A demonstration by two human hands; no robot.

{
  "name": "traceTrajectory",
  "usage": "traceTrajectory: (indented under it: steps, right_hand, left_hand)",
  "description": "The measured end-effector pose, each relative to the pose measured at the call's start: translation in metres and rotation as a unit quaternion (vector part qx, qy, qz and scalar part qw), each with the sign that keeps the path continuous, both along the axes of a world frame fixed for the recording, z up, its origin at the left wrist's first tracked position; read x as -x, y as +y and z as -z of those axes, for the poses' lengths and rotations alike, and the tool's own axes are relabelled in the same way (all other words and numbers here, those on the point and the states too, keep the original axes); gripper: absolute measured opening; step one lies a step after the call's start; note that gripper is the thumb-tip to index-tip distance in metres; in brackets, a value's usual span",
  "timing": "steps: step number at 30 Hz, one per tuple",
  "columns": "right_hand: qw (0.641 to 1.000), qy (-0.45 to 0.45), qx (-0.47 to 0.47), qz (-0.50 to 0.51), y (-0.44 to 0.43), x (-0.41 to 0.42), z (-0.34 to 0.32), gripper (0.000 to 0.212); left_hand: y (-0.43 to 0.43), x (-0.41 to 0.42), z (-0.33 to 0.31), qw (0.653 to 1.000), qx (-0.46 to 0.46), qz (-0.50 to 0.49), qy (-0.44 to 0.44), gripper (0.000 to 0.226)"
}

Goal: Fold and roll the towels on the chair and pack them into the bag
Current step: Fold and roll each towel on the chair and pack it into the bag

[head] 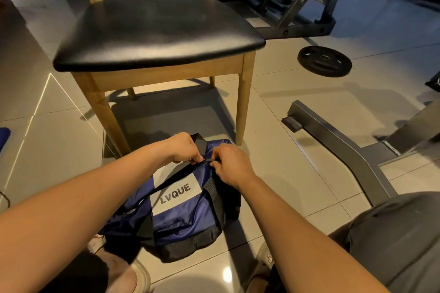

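A blue and black bag (181, 211) with a white "LVQUE" patch lies on the tiled floor in front of a wooden chair (157, 31). The chair's black seat is bare; no towels are visible on it or anywhere else. Both hands meet at the far end of the bag's top. My left hand (184, 147) pinches the bag's fabric by the zipper. My right hand (229, 165) pinches the zipper pull right beside it. The zipper line runs dark along the bag's top toward me.
A grey metal bench frame (338, 147) lies on the floor at right. A black weight plate (324, 61) sits beyond it, with a gym machine (292, 2) behind the chair. My knees and feet flank the bag at the bottom edge.
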State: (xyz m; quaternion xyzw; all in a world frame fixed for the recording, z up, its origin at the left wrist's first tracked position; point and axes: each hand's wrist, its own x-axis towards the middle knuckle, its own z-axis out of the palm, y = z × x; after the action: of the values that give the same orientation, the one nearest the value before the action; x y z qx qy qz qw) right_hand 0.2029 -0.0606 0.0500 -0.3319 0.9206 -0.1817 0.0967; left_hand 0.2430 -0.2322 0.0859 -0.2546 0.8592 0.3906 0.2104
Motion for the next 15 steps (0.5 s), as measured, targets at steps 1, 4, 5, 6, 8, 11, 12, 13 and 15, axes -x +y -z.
traceTrajectory:
  steps: [1, 4, 5, 6, 8, 11, 12, 13, 15]
  right_hand:
    - [1.000, -0.011, 0.008, 0.006, 0.003, 0.002, 0.000, 0.009]
    - [0.999, -0.037, 0.017, 0.036, 0.012, 0.011, 0.000, 0.011]
    - [0.997, -0.044, 0.019, 0.052, 0.016, 0.015, 0.002, 0.011]
    - [0.996, -0.052, 0.018, 0.069, 0.020, 0.019, 0.003, 0.011]
    - [0.993, -0.070, 0.000, 0.098, 0.029, 0.023, 0.006, 0.011]
    - [0.992, -0.075, -0.046, 0.092, 0.026, 0.019, 0.004, 0.010]
    - [0.994, -0.062, -0.049, 0.076, 0.018, 0.014, 0.000, 0.013]
    - [0.997, -0.048, -0.040, 0.050, 0.007, 0.007, -0.004, 0.016]
    - [0.999, -0.034, -0.009, -0.021, -0.020, -0.011, -0.011, 0.022]
  left_hand:
    - [-0.004, -0.001, -0.001, 1.000, 0.013, 0.003, -0.004, 0.014]
    - [-0.021, -0.007, -0.004, 0.998, 0.058, 0.002, -0.029, 0.016]
    - [-0.030, -0.011, -0.005, 0.996, 0.075, -0.001, -0.040, 0.017]
    - [-0.039, -0.016, -0.007, 0.995, 0.083, -0.012, -0.051, 0.018]
    - [-0.057, -0.029, -0.010, 0.994, 0.067, -0.047, -0.072, 0.019]
    - [-0.073, -0.047, -0.009, 0.993, 0.041, -0.085, -0.068, 0.022]
    - [-0.075, -0.052, -0.008, 0.993, 0.041, -0.089, -0.059, 0.022]
    - [-0.075, -0.056, -0.008, 0.994, 0.040, -0.092, -0.049, 0.022]
    - [-0.074, -0.063, -0.006, 0.994, 0.022, -0.099, -0.033, 0.020]
